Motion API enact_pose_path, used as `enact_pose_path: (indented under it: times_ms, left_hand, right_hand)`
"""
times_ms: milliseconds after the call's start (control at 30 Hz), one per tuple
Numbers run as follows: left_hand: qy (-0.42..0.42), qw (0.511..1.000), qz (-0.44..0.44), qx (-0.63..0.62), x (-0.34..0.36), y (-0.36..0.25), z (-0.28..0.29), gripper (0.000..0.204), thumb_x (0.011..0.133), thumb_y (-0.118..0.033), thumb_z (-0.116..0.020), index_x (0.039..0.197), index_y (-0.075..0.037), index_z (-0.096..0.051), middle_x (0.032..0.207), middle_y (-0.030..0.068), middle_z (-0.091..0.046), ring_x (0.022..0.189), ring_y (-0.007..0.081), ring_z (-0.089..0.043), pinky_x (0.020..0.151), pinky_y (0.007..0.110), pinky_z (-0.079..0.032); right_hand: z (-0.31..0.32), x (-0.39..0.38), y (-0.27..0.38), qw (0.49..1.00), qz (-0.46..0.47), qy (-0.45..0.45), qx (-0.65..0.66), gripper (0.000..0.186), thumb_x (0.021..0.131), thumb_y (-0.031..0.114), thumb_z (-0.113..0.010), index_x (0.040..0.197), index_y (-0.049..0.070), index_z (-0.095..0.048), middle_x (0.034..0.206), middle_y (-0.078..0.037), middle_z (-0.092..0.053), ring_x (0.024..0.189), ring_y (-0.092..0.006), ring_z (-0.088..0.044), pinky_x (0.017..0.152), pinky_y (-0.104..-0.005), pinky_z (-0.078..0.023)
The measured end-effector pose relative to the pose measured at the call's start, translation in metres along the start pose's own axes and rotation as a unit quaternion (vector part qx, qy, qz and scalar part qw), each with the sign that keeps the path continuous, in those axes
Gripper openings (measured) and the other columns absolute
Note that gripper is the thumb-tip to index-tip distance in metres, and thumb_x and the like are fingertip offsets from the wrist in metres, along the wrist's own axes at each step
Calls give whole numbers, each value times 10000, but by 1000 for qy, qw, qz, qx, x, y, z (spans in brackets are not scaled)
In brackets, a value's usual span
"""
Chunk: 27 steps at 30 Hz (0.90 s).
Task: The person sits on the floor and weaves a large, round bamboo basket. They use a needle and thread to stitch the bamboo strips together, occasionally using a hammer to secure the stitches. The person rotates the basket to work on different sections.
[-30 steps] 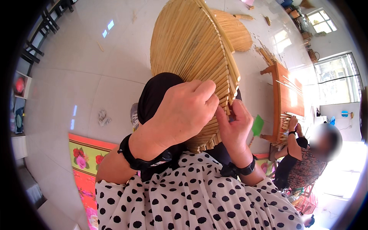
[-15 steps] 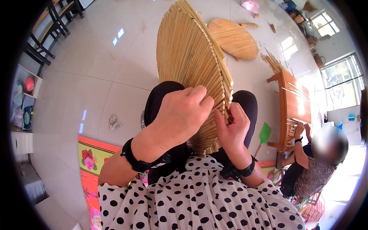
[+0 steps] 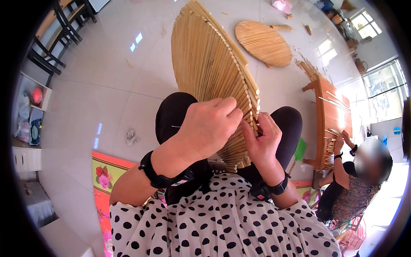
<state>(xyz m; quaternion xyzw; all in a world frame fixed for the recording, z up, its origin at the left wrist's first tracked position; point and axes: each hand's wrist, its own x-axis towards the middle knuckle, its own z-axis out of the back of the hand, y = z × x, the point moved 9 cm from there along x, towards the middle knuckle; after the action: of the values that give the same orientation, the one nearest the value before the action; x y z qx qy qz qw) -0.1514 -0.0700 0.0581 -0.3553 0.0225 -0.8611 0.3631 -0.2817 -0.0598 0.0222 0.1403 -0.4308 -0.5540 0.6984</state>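
Bamboo fan panel (image 3: 209, 68) stands pinched between left hand (image 3: 209, 128) and right hand (image 3: 263, 143) fingers.

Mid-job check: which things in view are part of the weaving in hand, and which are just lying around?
In hand:
- woven bamboo fan, on the lap
- left hand, gripping its edge
- right hand, pinching the edge strips

Lying about:
- second woven piece on the floor
- crumpled scrap
- black chairs
- co-worker's wooden bench
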Motion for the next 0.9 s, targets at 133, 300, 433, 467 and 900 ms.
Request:
enact_pose_path:
  times_ms: [133, 300, 433, 467, 900]
  left_hand:
    - [55, 997, 58, 11, -5, 6, 3, 104, 774, -85, -683, 780, -70, -579, 723, 50, -519, 599, 230, -587, 482, 333, -449]
    - [91, 990, 104, -22, -13, 14, 14, 91, 829, -97, -688, 855, -62, -607, 721, 70, -618, 587, 253, -611, 501, 337, -460]
    - [115, 981, 142, -71, -17, 18, 13, 73, 834, -66, -670, 861, -51, -604, 674, 88, -619, 553, 263, -599, 499, 334, -447]
    - [120, 978, 152, -83, -18, 18, 12, 67, 836, -59, -665, 857, -48, -603, 665, 92, -616, 547, 264, -594, 497, 333, -443]
    - [93, 966, 214, -111, -57, 21, 30, 119, 841, 37, -631, 942, -2, -680, 664, 88, -601, 515, 155, -545, 482, 272, -399]
  right_hand:
    - [-1, 0, -2, 1000, -5, -6, 21, 242, 759, 1, -693, 994, -35, -649, 803, -151, -623, 654, -279, -626, 598, -322, -501]
    - [1, 3, -5, 999, -4, -3, 35, 264, 759, 12, -692, 1014, -39, -653, 811, -162, -632, 655, -286, -636, 599, -323, -507]
    - [-1, 2, -1, 999, 19, -3, 46, 273, 755, 10, -695, 1021, -35, -656, 821, -161, -638, 660, -288, -647, 597, -325, -514]
    - [-1, 2, 1, 999, 22, -1, 48, 278, 752, 9, -699, 1024, -33, -657, 824, -159, -640, 659, -288, -648, 595, -325, -516]
    - [-21, -14, 13, 976, 76, 84, 185, 476, 681, 61, -755, 1137, -14, -640, 968, -164, -639, 775, -320, -663, 669, -368, -552]
